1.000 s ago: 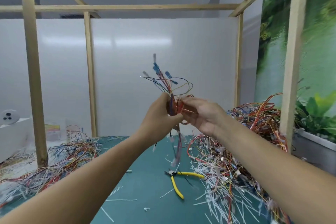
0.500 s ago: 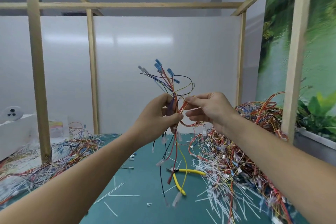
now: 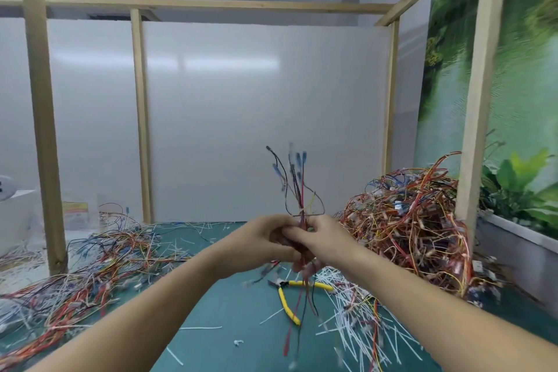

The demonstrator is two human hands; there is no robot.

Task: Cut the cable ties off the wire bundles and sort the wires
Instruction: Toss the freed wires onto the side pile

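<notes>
A small wire bundle (image 3: 297, 190) of red, black, blue and yellow wires stands upright above the green mat. My left hand (image 3: 259, 240) and my right hand (image 3: 320, 237) grip its middle together, fingers touching. Blue terminals stick up at the top; loose ends hang blurred below the hands. Yellow-handled cutters (image 3: 287, 300) lie on the mat just under the hands. A tall tangled heap of wires (image 3: 410, 226) rises at the right. A flatter spread of loose wires (image 3: 90, 269) lies at the left.
White cut cable ties (image 3: 359, 332) litter the mat at the right front. The green mat (image 3: 229, 305) sits inside a wooden frame, with posts (image 3: 45, 142) at the left and right. A white board stands behind. A planter with green leaves (image 3: 519, 190) is at the far right.
Both hands have dropped lower with the bundle and closed together on it. The bundle's top wires have straightened upright. The view has tilted, showing more of the wire heap.
</notes>
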